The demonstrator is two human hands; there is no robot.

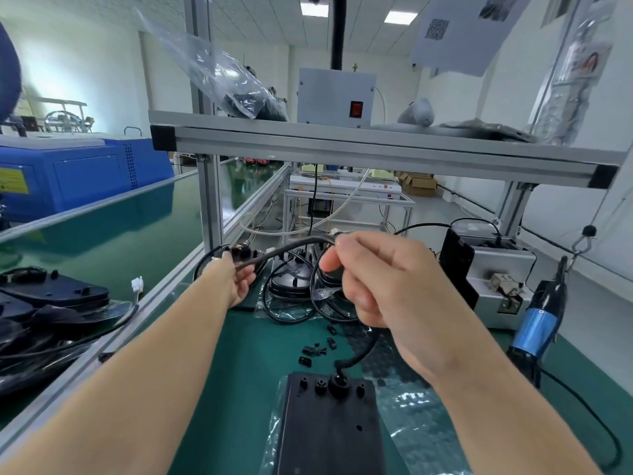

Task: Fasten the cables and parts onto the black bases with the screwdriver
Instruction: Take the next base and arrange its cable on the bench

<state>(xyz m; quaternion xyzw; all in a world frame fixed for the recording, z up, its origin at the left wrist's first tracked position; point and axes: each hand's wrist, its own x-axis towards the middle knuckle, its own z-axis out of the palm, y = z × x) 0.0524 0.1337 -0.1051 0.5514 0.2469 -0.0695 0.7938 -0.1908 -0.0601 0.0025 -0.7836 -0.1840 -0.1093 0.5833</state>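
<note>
Two hands hold one cable [291, 246] up over the bench: left hand [236, 279] pinches its far end, right hand [373, 279] pinches near the white connector, prob. to straighten it before routing. Its other end already sits in the black base [329, 426] below; small black parts [317, 351] lie just beyond the base, screwdriver [541, 323] hangs unused at right.

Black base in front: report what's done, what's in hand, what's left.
Done: a cable already enters the black base at its far end. In hand: the left hand and right hand stretch that sleeved cable between them. Left: the small black parts lie loose on the mat, and the screwdriver hangs untouched.
</note>
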